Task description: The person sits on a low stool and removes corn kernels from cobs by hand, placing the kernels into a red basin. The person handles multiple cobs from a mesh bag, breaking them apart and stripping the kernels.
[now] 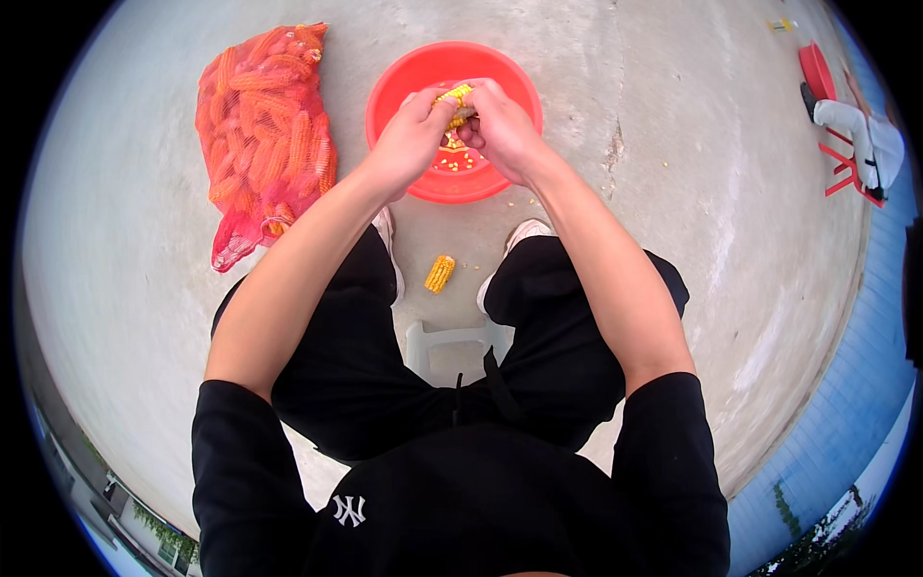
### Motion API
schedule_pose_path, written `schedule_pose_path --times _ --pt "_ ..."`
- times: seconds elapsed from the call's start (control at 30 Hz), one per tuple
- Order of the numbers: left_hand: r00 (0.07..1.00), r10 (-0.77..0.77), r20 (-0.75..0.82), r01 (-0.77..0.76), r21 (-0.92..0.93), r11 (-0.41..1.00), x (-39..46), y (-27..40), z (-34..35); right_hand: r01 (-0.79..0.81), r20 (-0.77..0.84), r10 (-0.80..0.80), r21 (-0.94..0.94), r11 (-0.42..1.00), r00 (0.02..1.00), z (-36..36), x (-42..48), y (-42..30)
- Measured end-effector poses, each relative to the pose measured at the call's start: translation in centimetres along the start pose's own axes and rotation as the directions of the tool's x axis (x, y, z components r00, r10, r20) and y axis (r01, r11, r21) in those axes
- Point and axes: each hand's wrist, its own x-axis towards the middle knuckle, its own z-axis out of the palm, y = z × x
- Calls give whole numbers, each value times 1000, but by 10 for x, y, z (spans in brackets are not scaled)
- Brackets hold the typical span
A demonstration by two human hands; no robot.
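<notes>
Above a red plastic basin point(472, 191), both my hands hold corn with yellow kernels. My left hand point(418, 133) grips the corn cob point(454, 94) from the left, its thumb near the middle. From the right, my right hand point(505, 130) closes on the corn too, fingers curled under it. A brownish piece shows between the hands; whether it is a second cob I cannot tell. Loose yellow kernels point(456, 162) lie in the bottom of the basin. On the concrete floor between my shoes lies a short piece of corn cob point(440, 274), with a few kernels beside it.
A red mesh sack point(270, 130) full of corn cobs lies left of the basin. Part of a pale plastic stool point(451, 335) shows between my legs. At the far right a person sits on a red chair point(840, 169) by another red basin point(817, 71). A blue wall curves beyond.
</notes>
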Motion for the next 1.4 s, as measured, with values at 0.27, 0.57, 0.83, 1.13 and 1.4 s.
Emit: schedule_pose_path --times 0.27,0.57,0.83,1.13,1.4 --pt "998 -27 -55 33 99 995 14 -13 -8 -65 -23 67 98 993 997 3 15 0" --pt "992 42 -120 -21 173 985 28 -34 -13 35 -116 -22 115 993 993 7 31 17" --pt "996 28 -86 -18 107 994 16 -13 -11 151 -116 -164 -116 982 980 8 29 18" --pt "994 6 -108 6 112 994 14 -6 -18 71 -46 -76 -98 993 996 18 11 -3" --pt "997 55 -55 -42 219 975 2 13 -16 122 -79 -137 -173 977 987 23 7 -8"
